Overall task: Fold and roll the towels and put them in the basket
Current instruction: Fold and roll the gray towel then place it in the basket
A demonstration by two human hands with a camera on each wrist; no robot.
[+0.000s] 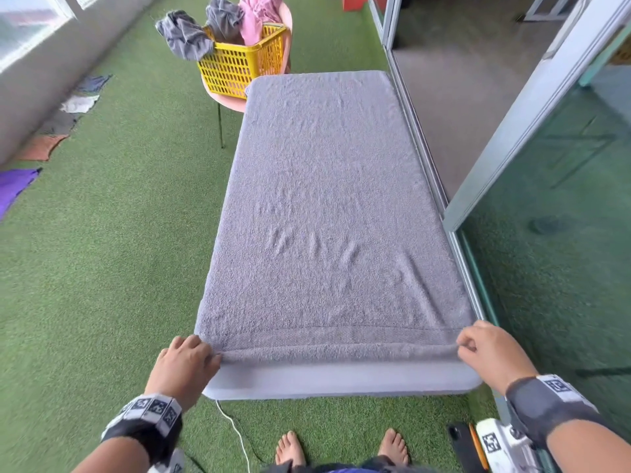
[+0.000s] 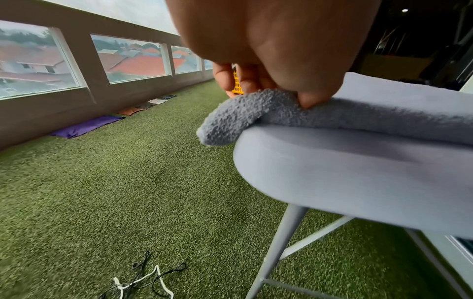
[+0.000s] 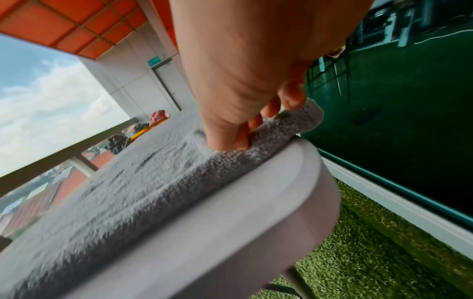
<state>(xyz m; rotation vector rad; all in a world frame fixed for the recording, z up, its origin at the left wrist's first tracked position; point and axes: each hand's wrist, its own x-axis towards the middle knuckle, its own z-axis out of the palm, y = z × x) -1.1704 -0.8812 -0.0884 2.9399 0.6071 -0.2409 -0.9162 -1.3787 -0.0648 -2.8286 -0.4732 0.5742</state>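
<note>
A grey towel (image 1: 327,206) lies spread flat along the tabletop (image 1: 341,380), covering it almost from the far edge to the near edge, with a bare strip of tabletop showing at the near edge. The towel's near end is turned up into a low first roll that runs across from the near left corner to the near right corner.

The left hand (image 1: 186,365) pinches the roll at the near left corner; in the left wrist view the thumb (image 2: 311,89) presses down on top of the terry while the fingers (image 2: 226,81) curl behind it, and the towel's corner (image 2: 225,125) droops just over the tabletop edge. The right hand (image 1: 491,349) grips the roll at the near right corner, its fingers (image 3: 291,95) curled over the fold and the thumb (image 3: 222,129) pressed on the towel surface.

Beyond the far left corner a yellow basket (image 1: 239,63) sits on a pink chair (image 1: 225,99), holding grey cloths (image 1: 186,35) and a pink one (image 1: 257,13), one grey cloth hanging over its rim.

The tabletop stands on green turf (image 1: 112,250). Coloured cloths (image 1: 17,186) lie along the wall on the left, a white cable (image 1: 235,431) runs over the turf near the person's bare feet (image 1: 290,448), and a glass door (image 1: 563,233) is on the right.
</note>
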